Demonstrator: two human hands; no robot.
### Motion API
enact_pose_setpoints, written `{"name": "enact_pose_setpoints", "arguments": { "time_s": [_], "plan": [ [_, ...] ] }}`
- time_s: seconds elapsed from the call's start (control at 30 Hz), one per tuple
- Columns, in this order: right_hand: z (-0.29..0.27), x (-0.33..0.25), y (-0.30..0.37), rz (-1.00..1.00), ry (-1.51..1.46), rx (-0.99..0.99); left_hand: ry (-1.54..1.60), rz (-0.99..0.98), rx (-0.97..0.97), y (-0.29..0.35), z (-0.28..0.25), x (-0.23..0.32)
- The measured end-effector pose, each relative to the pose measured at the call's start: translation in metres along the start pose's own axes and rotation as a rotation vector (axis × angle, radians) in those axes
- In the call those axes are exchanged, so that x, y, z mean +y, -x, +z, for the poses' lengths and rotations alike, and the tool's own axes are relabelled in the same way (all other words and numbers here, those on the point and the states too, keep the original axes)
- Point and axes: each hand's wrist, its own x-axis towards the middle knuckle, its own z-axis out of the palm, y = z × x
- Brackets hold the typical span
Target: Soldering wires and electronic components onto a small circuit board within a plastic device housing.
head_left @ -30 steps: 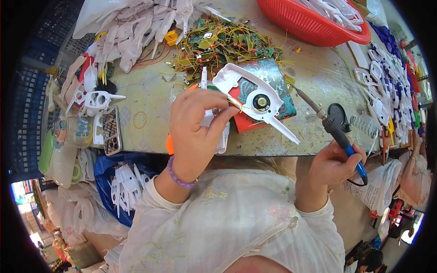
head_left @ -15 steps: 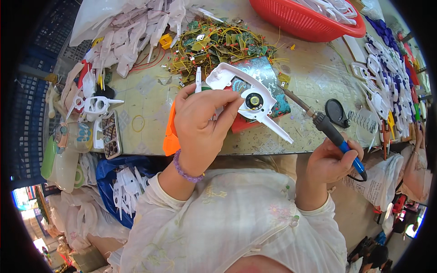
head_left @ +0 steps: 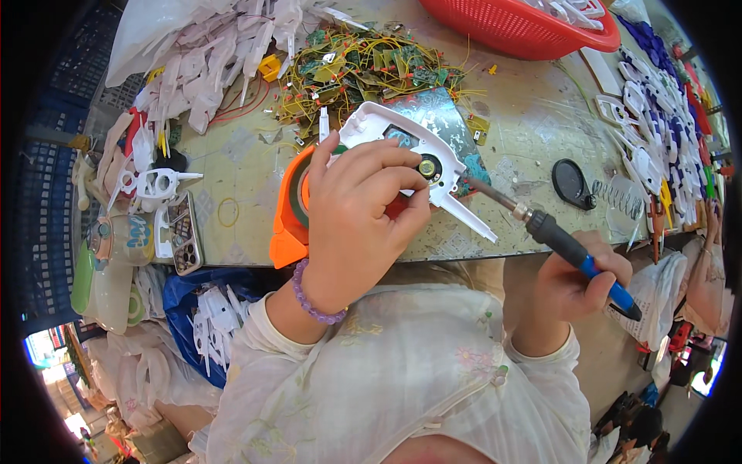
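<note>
The left hand [head_left: 359, 224] pinches a white plastic shell [head_left: 417, 158] over the bench edge, its small round speaker [head_left: 427, 167] facing up. At four o'clock, the right hand [head_left: 576, 282] grips a soldering iron [head_left: 553, 236]. Its tip should meet the speaker terminal steadily while the shell stays still.

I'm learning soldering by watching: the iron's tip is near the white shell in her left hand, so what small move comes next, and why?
Probably ease the soldering iron tip in toward the small round part on the white plastic shell. The left hand holds the shell up, the right hand grips the iron, and its tip sits just right of that part.
</note>
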Motion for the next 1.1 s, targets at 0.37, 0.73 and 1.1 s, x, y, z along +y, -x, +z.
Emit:
{"name": "enact_pose_setpoints", "arguments": {
  "time_s": [0.37, 0.73, 1.1],
  "plan": [
    [0.014, -0.02, -0.016, -0.137, 0.081, -0.345, -0.08, 0.005, -0.037, -0.001, 0.003, 0.002],
    [0.021, -0.021, -0.018, -0.169, 0.124, -0.376, -0.005, 0.009, -0.049, -0.001, 0.003, -0.002],
    [0.025, -0.024, -0.018, -0.178, 0.153, -0.413, 0.031, 0.005, -0.043, 0.001, 0.004, -0.004]
  ]
}}
